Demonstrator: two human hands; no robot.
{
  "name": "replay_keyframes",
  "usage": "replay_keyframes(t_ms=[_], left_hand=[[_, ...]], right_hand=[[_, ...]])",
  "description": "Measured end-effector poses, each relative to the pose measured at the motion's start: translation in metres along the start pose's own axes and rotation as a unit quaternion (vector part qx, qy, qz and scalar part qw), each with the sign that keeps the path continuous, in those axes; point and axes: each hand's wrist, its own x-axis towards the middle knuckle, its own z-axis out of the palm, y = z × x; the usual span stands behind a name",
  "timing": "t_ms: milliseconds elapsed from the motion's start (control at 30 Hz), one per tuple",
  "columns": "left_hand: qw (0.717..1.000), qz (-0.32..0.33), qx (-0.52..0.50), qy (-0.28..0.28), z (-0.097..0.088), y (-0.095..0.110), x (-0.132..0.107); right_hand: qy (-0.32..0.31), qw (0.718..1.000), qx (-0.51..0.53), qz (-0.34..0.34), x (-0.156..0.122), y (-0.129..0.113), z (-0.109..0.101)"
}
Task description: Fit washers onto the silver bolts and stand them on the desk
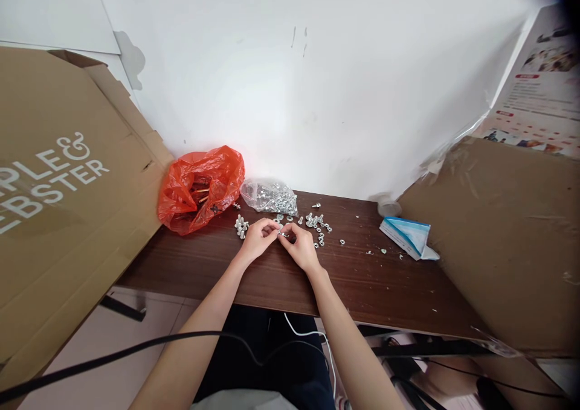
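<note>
See a small metal part (283,233) above the middle of the desk (272,283), about midway between far and near edges. Find thumb and forefinger of the left hand (257,240) clamped on the part from the left, and those of the right hand (302,248) clamped on it from the right. Cannot tell its exact shape: small and partly hidden by fingertips. Note to the left of the left hand a group of bolts (241,226), several upright; note just beyond both hands a few washers (290,218). See beyond and beside the right hand a second group of bolts, with nuts (321,238) scattered toward the right edge. Find at the far edge a clear bag (276,200) of metal pieces, and at the far left corner, near that bag, an open red bag (226,168). Note near the right edge a blue and white packet (403,237). See along the left edge a lettered carton (54,229), and along the right edge a plain carton (512,229).
</note>
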Motion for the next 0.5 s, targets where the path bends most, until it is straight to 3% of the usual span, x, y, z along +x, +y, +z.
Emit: replay_keyframes(t_ms=[500], left_hand=[[0.999, -0.032, -0.031, 0.020, 0.0012, -0.0008, 0.0018]], right_hand=[[0.003, 1.000, 0.005, -0.022, 0.0012, -0.0035, 0.0000]])
